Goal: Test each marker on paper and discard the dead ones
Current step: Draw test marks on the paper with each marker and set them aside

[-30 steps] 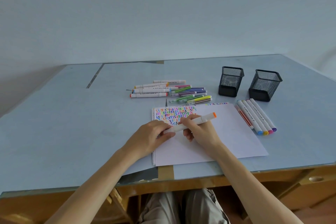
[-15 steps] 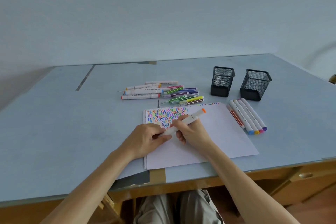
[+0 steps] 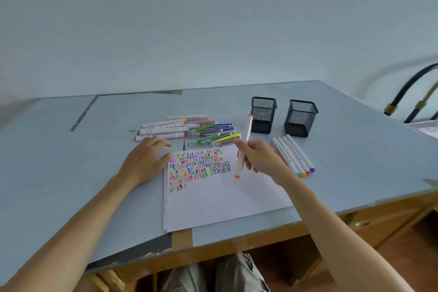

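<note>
An orange-capped white marker (image 3: 243,147) is held in the curled fingers of the right hand (image 3: 257,156) above the upper right part of a stack of white paper (image 3: 220,199), the marker standing nearly upright with one orange end raised toward the mesh cups and the other orange end hanging just over the sheet. The left hand (image 3: 148,157) is laid flat on the blue-grey surface (image 3: 71,173) at the paper's upper left corner, its fingers relaxed and holding nothing. The top of the sheet is covered with rows of small multicoloured zigzag marks (image 3: 199,166). A loose group of markers (image 3: 187,129), white-barrelled and thin coloured ones, is seen lying beyond the paper. Four white markers (image 3: 292,155) are lined up side by side just to the right of the paper, their coloured caps toward the near edge. Two black mesh pen cups (image 3: 283,117) are set upright beyond them, slightly apart.
</note>
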